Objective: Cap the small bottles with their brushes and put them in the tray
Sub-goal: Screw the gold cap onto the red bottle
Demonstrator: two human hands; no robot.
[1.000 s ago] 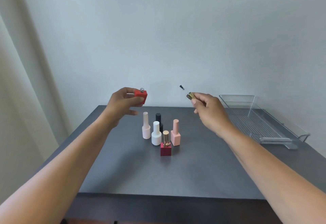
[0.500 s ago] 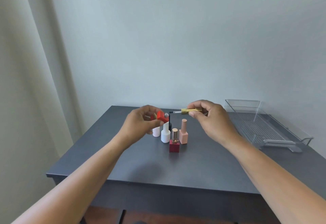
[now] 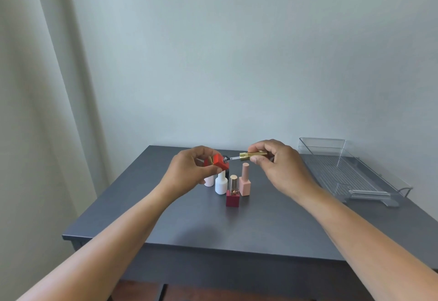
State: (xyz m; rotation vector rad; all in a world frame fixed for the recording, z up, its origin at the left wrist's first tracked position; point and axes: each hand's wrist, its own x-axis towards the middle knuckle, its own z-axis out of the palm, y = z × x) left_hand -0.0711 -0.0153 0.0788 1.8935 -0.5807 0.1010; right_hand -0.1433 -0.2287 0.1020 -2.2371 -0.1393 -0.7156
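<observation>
My left hand [image 3: 189, 170] grips a small red square bottle [image 3: 216, 162], tipped so its neck points right. My right hand [image 3: 277, 165] pinches a gold cap [image 3: 251, 155] with its brush stem horizontal, the tip at the bottle's neck. Below them on the dark table [image 3: 213, 224] stand capped bottles: a white one [image 3: 221, 183], a dark red one with a gold cap [image 3: 232, 194], a pink one [image 3: 244, 181], a pale one [image 3: 209, 181] and a black one [image 3: 227, 173], both partly hidden by my left hand. The clear tray [image 3: 350, 172] lies at the right.
The table stands against a pale wall [image 3: 237, 63], with a curtain [image 3: 35, 111] at the left. The tray reaches close to the table's right edge. The table's front edge [image 3: 189, 247] runs below my forearms.
My hands have come down and together from raised, apart positions. The brush tip has reached the red bottle's neck. The camera view has shifted back, showing more of the table front.
</observation>
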